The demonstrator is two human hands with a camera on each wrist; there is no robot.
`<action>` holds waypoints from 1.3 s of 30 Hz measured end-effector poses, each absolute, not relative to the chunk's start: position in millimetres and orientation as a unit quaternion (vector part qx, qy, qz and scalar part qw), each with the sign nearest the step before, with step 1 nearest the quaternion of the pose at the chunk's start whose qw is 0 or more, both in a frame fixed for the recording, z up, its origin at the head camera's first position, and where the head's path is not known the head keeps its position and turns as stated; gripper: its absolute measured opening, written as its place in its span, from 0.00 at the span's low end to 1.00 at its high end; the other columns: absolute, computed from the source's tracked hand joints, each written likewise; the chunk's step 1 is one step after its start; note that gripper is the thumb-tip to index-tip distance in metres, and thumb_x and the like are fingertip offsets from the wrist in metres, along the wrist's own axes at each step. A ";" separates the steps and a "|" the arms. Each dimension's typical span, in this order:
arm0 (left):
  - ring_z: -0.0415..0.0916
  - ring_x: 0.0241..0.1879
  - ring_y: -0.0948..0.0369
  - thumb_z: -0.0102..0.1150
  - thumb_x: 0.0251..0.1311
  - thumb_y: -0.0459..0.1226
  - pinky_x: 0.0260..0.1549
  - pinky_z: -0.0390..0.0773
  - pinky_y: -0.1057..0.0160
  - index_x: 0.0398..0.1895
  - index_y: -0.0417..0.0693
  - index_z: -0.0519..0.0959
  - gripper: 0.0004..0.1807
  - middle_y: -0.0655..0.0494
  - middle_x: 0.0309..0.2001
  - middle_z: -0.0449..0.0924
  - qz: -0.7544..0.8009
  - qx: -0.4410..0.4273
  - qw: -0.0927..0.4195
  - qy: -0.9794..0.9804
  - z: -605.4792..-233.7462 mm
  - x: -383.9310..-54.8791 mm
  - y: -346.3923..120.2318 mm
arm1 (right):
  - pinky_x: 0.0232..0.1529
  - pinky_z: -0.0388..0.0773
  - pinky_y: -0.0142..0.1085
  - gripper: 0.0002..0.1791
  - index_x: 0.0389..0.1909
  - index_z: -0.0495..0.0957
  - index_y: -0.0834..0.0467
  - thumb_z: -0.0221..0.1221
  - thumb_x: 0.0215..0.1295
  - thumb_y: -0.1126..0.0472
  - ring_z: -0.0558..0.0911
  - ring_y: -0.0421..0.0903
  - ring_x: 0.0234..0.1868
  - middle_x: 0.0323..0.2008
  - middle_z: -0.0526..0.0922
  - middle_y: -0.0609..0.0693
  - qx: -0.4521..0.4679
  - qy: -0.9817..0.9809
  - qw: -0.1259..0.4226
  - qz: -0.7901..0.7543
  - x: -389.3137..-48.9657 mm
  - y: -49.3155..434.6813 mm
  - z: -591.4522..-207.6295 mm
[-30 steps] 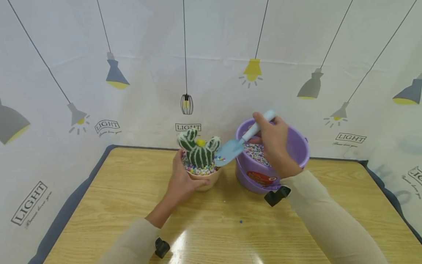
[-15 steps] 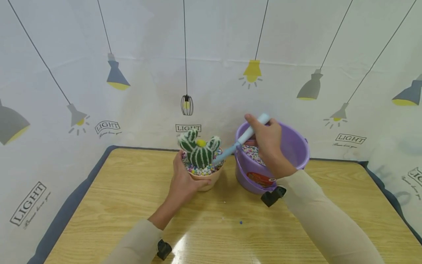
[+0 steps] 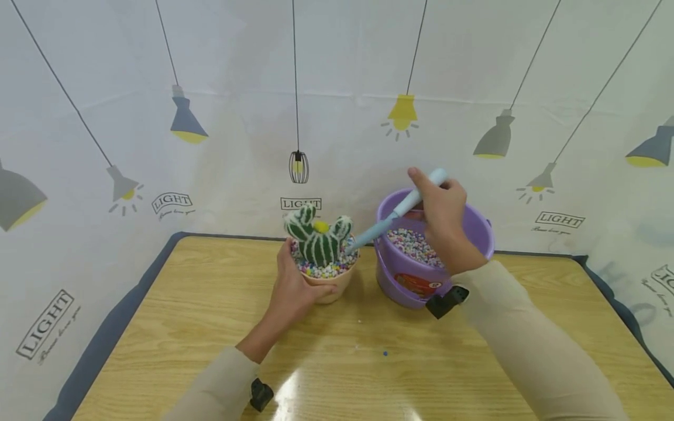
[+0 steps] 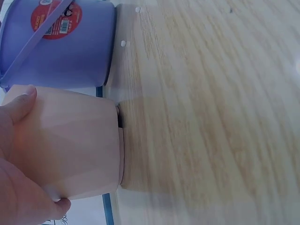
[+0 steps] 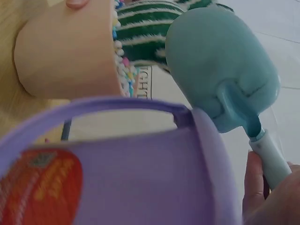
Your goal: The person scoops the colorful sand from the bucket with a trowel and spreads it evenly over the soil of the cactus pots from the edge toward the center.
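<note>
A toy cactus (image 3: 319, 247) with white stripes and a yellow flower stands in a peach flowerpot (image 3: 337, 286), with multicoloured beads around its base. My left hand (image 3: 291, 286) grips the pot from its left side, thumb along the front, fingers behind. In my right hand (image 3: 446, 213) is the pale blue handle of a garden trowel (image 3: 374, 232). Its blade is turned almost edge-on, the tip overlapping the bead surface beside the cactus. Seen from the right wrist, the blade's smooth face (image 5: 215, 56) lies in front of the cactus, and no beads show on it.
A purple bucket (image 3: 392, 280) with beads inside and a red label stands right of the pot, under my right hand. A blue bead (image 3: 385, 353) and small white ones lie on the wooden table (image 3: 210, 280). A lamp-print cloth (image 3: 237, 134) hangs close behind.
The trowel has turned from a flat blade carrying a few beads to edge-on, dipping at the pot. It has since risen slightly to the right. The left hand and pot stay put.
</note>
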State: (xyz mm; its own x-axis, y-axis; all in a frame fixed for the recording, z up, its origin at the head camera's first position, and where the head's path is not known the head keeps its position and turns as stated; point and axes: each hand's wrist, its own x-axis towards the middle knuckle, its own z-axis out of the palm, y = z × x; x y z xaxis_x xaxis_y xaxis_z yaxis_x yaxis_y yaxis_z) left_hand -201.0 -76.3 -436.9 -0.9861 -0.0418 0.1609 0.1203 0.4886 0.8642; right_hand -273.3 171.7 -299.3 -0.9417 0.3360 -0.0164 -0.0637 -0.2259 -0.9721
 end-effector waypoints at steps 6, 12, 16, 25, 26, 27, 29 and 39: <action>0.55 0.70 0.48 0.83 0.34 0.47 0.70 0.57 0.49 0.77 0.48 0.37 0.73 0.45 0.74 0.46 -0.507 -0.035 0.074 -0.858 -436.7 -210.4 -79.1 | 0.22 0.83 0.39 0.24 0.39 0.71 0.62 0.72 0.53 0.52 0.85 0.45 0.21 0.22 0.83 0.51 -0.109 -0.590 0.164 0.783 -277.0 198.2 -286.9; 0.54 0.71 0.48 0.82 0.33 0.48 0.70 0.54 0.49 0.77 0.49 0.38 0.73 0.44 0.73 0.49 -0.505 -0.047 0.059 -0.860 -437.3 -222.7 -82.4 | 0.25 0.84 0.40 0.23 0.43 0.73 0.62 0.71 0.54 0.55 0.87 0.48 0.23 0.23 0.84 0.54 -0.111 -0.555 0.177 0.805 -279.8 222.5 -282.4; 0.54 0.71 0.47 0.83 0.33 0.48 0.71 0.54 0.49 0.77 0.49 0.39 0.72 0.43 0.72 0.51 -0.505 -0.053 0.056 -0.860 -437.8 -229.9 -83.0 | 0.27 0.84 0.39 0.22 0.45 0.74 0.60 0.71 0.54 0.55 0.87 0.47 0.24 0.25 0.84 0.52 -0.125 -0.559 0.179 0.800 -281.2 235.4 -285.4; 0.56 0.70 0.50 0.84 0.32 0.44 0.71 0.55 0.53 0.76 0.49 0.40 0.72 0.45 0.71 0.53 -0.513 -0.062 0.049 -0.855 -436.5 -245.9 -75.1 | 0.24 0.83 0.35 0.19 0.46 0.75 0.60 0.68 0.58 0.55 0.87 0.45 0.25 0.24 0.86 0.49 -0.162 -0.614 0.165 0.755 -285.9 252.6 -301.7; 0.56 0.70 0.50 0.84 0.32 0.44 0.71 0.55 0.53 0.76 0.49 0.41 0.72 0.45 0.71 0.53 -0.514 -0.063 0.051 -0.854 -436.9 -247.7 -74.0 | 0.23 0.83 0.36 0.19 0.46 0.75 0.60 0.68 0.58 0.56 0.87 0.46 0.24 0.24 0.86 0.50 -0.163 -0.615 0.162 0.755 -287.0 253.2 -304.0; 0.56 0.70 0.50 0.84 0.31 0.44 0.71 0.55 0.53 0.76 0.49 0.41 0.72 0.45 0.71 0.54 -0.513 -0.063 0.051 -0.854 -437.0 -248.9 -73.0 | 0.22 0.83 0.36 0.19 0.45 0.75 0.61 0.69 0.58 0.57 0.87 0.46 0.24 0.23 0.85 0.50 -0.164 -0.614 0.159 0.756 -288.0 253.4 -306.3; 0.57 0.69 0.49 0.84 0.30 0.43 0.71 0.55 0.52 0.76 0.49 0.42 0.72 0.45 0.70 0.54 -0.515 -0.066 0.053 -0.853 -436.9 -250.8 -71.4 | 0.21 0.82 0.36 0.18 0.44 0.75 0.61 0.69 0.58 0.58 0.86 0.46 0.23 0.23 0.85 0.50 -0.164 -0.615 0.154 0.756 -289.4 253.0 -310.6; 0.58 0.69 0.49 0.84 0.30 0.44 0.70 0.57 0.50 0.76 0.51 0.41 0.72 0.47 0.71 0.55 -0.512 -0.063 0.048 -0.856 -433.6 -256.7 -65.7 | 0.19 0.82 0.34 0.14 0.41 0.73 0.61 0.66 0.61 0.59 0.85 0.44 0.20 0.20 0.85 0.49 -0.153 -0.639 0.123 0.743 -296.7 248.5 -324.7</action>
